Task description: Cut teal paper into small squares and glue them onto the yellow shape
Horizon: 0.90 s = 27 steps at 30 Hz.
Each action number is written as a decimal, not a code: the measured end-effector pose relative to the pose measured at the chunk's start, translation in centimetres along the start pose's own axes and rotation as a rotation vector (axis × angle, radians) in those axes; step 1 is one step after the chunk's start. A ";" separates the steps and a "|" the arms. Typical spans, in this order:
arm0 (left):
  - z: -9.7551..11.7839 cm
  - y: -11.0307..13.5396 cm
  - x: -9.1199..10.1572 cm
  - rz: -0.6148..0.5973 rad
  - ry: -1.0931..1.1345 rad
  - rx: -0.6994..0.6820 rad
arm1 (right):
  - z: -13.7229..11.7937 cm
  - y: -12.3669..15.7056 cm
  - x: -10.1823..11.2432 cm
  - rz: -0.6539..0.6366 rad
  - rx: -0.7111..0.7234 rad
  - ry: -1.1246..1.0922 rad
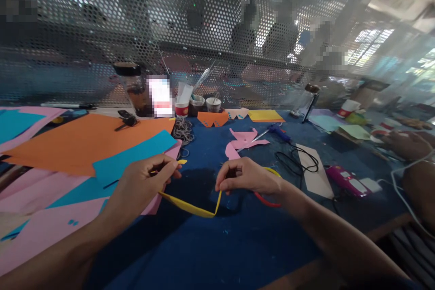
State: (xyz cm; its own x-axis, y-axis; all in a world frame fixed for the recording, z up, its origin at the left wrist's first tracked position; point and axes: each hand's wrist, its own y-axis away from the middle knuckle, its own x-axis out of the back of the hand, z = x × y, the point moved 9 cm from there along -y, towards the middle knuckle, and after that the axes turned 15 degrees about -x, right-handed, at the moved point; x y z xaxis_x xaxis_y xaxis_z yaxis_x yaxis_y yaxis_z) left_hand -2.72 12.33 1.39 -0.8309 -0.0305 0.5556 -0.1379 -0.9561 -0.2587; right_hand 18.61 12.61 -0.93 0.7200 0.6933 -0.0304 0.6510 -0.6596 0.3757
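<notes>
Forearms (pixel 73 249) flanking a yellow strip (pixel 190 208), pinched by left hand (pixel 142 183) and right hand (pixel 249 176); its bend should be tensioned only lightly

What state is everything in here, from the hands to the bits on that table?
Left hand: fingers curled, gripping the yellow strip
Right hand: pinching the yellow strip
Yellow strip: bent, sagging between both hands
Glue gun: lying down, unheld
Grey string: tangled heap
Orange sheet: spread out, partly covered
Jar: upright, lid on, contents dark
Screen: lit
</notes>
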 end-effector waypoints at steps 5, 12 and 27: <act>0.1 -0.1 0.2 -0.004 0.009 -0.009 | 0.1 -0.4 0.4 -0.001 0.010 -0.152; -1.1 0.0 -0.1 0.009 0.172 0.083 | -0.1 -0.3 0.0 -0.134 0.018 -0.250; -2.9 -0.6 -0.2 0.063 0.369 0.147 | 0.9 -1.0 1.1 0.014 0.016 -0.362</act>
State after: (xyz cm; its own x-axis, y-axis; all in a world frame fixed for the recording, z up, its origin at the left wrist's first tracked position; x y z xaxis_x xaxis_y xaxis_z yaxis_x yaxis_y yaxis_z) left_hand -3.98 13.79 -0.86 -0.9767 -0.0093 0.2143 -0.0241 -0.9880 -0.1527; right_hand 18.94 13.78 -2.23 0.7654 0.5387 -0.3521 0.6422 -0.6749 0.3635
